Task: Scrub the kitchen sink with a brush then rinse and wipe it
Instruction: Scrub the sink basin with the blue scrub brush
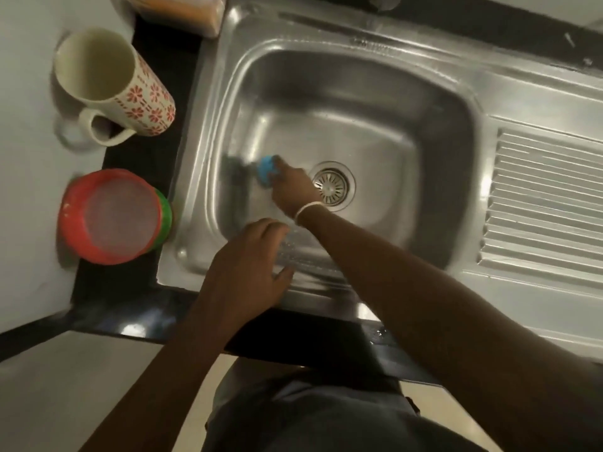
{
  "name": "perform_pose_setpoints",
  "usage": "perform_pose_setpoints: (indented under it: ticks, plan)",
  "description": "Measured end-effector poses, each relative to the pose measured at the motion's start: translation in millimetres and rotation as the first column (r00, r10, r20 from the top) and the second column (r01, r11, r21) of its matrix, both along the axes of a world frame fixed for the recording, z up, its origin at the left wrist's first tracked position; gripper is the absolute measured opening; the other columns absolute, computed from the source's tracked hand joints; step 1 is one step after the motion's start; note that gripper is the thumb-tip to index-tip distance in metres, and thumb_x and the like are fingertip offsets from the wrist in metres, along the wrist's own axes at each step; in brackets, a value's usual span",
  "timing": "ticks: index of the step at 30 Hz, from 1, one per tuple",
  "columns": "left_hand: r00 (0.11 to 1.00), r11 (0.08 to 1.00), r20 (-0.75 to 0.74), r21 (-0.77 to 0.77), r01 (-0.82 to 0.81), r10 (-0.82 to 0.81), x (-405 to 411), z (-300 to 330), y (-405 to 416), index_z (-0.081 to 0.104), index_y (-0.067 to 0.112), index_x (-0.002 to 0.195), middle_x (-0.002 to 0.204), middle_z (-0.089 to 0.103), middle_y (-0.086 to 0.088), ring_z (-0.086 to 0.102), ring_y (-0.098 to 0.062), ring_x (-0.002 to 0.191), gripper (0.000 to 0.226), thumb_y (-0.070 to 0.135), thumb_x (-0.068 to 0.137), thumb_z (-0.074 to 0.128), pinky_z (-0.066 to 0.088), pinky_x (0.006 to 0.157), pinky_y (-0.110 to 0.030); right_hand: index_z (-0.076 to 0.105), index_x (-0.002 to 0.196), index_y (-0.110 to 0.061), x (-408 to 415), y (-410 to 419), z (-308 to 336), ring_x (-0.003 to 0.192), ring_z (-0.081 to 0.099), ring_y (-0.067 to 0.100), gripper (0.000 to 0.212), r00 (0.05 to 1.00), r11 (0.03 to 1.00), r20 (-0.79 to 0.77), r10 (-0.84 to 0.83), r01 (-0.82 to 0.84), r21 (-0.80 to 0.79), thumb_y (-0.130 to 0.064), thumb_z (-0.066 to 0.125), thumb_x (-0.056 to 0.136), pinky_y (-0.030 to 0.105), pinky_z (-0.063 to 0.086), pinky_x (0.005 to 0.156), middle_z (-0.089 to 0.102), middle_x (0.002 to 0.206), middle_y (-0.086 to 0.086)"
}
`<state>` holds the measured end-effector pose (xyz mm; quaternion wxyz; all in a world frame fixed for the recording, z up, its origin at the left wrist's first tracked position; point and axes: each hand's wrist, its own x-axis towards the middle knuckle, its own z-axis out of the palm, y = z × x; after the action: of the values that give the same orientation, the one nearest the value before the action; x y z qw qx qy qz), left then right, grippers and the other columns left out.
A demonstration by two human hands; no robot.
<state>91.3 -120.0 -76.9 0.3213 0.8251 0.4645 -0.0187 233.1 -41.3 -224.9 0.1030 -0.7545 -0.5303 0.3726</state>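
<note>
Scrubbing | your right hand (pixel 293 187) grips the brush (pixel 267 169) on the sink (pixel 456 132) floor, left hand (pixel 251 265) loose on the rim (wet) | risk: it slips.

You get one view only, from the head camera: it looks steeply down and forward, close over the sink (pixel 355 102) (wide-angle, so edges bow), drainboard (pixel 548 203) at three o'clock, mug (pixel 107 83) at ten.

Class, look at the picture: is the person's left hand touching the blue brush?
Apart. The head view shows the left hand resting on the sink's near rim, bare steel between it and the brush, which the right hand grips.
</note>
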Motion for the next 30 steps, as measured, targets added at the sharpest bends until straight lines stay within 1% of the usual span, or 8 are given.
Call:
perform_pose_setpoints:
  ticks: [2,6,9,14,18,22,24,30]
  plan:
    - [0.999,0.999,0.003,-0.005,0.042,-0.042,6,2,0,0.052,0.019,0.13,0.131,0.053,0.004,0.053,-0.016,0.114,0.056,0.035,0.081,0.071,0.042,0.086,-0.025,0.044,0.145,-0.014,14,-12,1,0.098,0.066,0.04,0.05,0.999,0.999,-0.007,0.042,-0.042,-0.015,-0.022,0.046,0.096,0.04,0.05,0.081,0.069,0.109,0.025]
    - [0.993,0.994,0.027,-0.015,0.112,-0.112,7,-2,-3,0.051,0.022,0.128,0.127,0.053,0.008,0.052,-0.012,0.111,0.052,0.042,0.083,0.067,0.045,0.085,-0.026,0.062,0.124,-0.014,135,-39,-5,0.098,0.065,0.027,0.051,0.87,0.88,0.147,-0.47,0.45,0.151,-0.042,0.053,0.083,0.04,0.051,0.093,0.069,0.106,0.012]
    - [0.992,0.992,0.04,-0.03,0.12,-0.119,4,-8,-3,0.051,0.023,0.127,0.127,0.053,0.01,0.051,-0.009,0.111,0.05,0.042,0.084,0.066,0.045,0.084,-0.024,0.062,0.126,-0.004,165,-85,12,0.11,0.063,0.028,0.036,0.727,0.758,0.243,-0.643,0.649,0.064,-0.022,0.055,0.095,0.016,0.039,0.082,0.067,0.118,0.018]
    - [0.988,0.991,0.079,0.005,0.135,-0.135,4,-2,-4,0.051,0.023,0.126,0.125,0.053,0.009,0.052,-0.009,0.108,0.049,0.04,0.084,0.067,0.044,0.083,-0.023,0.066,0.121,-0.008,96,-103,7,0.104,0.065,0.033,0.032,0.947,0.951,0.111,-0.302,0.307,-0.034,-0.024,0.056,0.094,0.03,0.046,0.089,0.069,0.114,0.017]
    - [0.989,0.993,0.144,0.119,0.023,-0.04,-24,26,7,0.057,0.019,0.121,0.123,0.056,0.005,0.056,-0.014,0.109,0.051,0.03,0.076,0.078,0.046,0.085,-0.023,0.062,0.131,-0.009,113,-66,26,0.114,0.061,0.034,0.04,0.923,0.921,0.141,-0.357,0.373,-0.11,-0.025,0.057,0.096,0.029,0.046,0.092,0.065,0.127,0.017]
    - [0.951,0.946,0.226,0.196,-0.258,0.213,-78,56,31,0.051,0.018,0.13,0.131,0.053,0.001,0.051,-0.016,0.118,0.071,0.024,0.069,0.086,0.041,0.095,-0.026,0.062,0.131,-0.02,85,-39,84,0.056,0.059,0.02,0.037,0.947,0.947,-0.044,-0.317,0.314,-0.068,-0.029,0.06,0.095,0.022,0.044,0.042,0.064,0.083,0.007]
    - [0.943,0.93,0.149,0.182,-0.32,0.296,-103,70,44,0.036,0.022,0.143,0.142,0.044,0.003,0.042,-0.015,0.127,0.097,0.032,0.063,0.09,0.038,0.101,-0.031,0.065,0.126,-0.02,37,-35,128,0.04,0.05,0.007,0.029,0.961,0.984,-0.214,-0.173,0.177,-0.002,-0.027,0.06,0.097,0.019,0.037,0.034,0.058,0.064,-0.004]
    - [0.927,0.934,0.119,-0.01,-0.357,0.355,-136,71,65,0.008,0.038,0.15,0.143,0.044,0.004,0.049,-0.013,0.124,0.121,0.051,0.059,0.087,0.043,0.102,-0.037,0.062,0.125,-0.006,-105,-33,201,0.072,0.062,0.008,0.029,0.865,0.888,-0.318,0.388,-0.258,0.382,-0.012,0.056,0.098,0.01,0.045,0.071,0.068,0.093,0.0]
